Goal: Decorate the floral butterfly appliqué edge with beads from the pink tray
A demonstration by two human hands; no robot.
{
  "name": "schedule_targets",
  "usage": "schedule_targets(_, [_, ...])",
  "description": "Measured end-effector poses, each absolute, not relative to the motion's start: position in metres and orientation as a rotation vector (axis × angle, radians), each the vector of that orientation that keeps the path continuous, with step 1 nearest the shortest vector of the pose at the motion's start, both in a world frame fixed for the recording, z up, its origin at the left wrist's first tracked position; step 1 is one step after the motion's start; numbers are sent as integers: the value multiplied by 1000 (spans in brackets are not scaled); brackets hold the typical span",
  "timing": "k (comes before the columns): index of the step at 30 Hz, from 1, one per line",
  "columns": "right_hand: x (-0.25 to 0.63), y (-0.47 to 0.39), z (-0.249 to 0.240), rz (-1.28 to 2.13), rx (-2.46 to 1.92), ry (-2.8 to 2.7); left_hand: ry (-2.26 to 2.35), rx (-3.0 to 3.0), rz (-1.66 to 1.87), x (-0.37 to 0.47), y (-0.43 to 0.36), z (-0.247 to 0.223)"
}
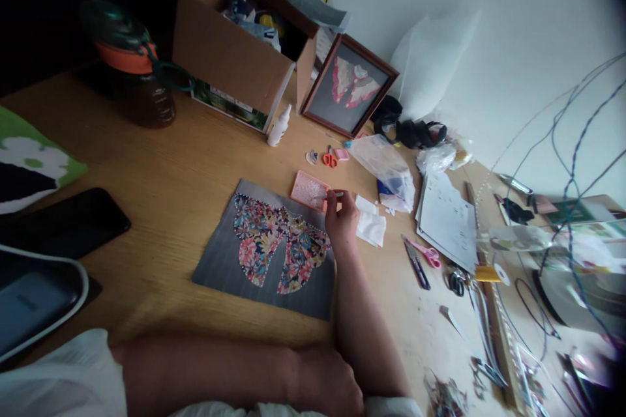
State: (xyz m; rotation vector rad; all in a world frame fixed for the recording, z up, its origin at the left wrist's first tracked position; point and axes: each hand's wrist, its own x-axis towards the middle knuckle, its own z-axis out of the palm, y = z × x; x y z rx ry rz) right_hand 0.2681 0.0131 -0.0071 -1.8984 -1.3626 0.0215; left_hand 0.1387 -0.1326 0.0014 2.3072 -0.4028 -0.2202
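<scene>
A grey sheet (215,260) lies on the wooden table, with a floral butterfly-wing shape (261,241) on it edged in small white dots. Just behind it is a small pink tray (306,186) of tiny pale beads. My right hand (341,218) is pinched around a thin tool whose tip reaches into the tray. My left hand (328,381) rests closed at the table's front edge, below the sheet; whether it holds anything is hidden.
Behind stand a white bottle (280,126), a cardboard box (229,52) and a framed butterfly (349,88). Orange scissors (330,158), white paper (370,225) and pink scissors (428,254) lie nearby. At left are a jug (141,94) and a black phone (73,221).
</scene>
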Motion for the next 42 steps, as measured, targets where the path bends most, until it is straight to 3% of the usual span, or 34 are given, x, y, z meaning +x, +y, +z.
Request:
schedule_targets(13, [266,6,9,-38,-1893,-1299,-409,2299,-208,141,-140,-7])
schedule_targets(21, [240,-48,33,20,-1810,-1276,-500,2152,-139,135,-133,-4])
schedule_targets(30, [208,-96,14,177,-1840,-1282,-493,1829,-31,130,-136,-17])
schedule_targets(42, [209,-90,8,231,-1831,-1416,-457,1825,-196,135,-135,-11])
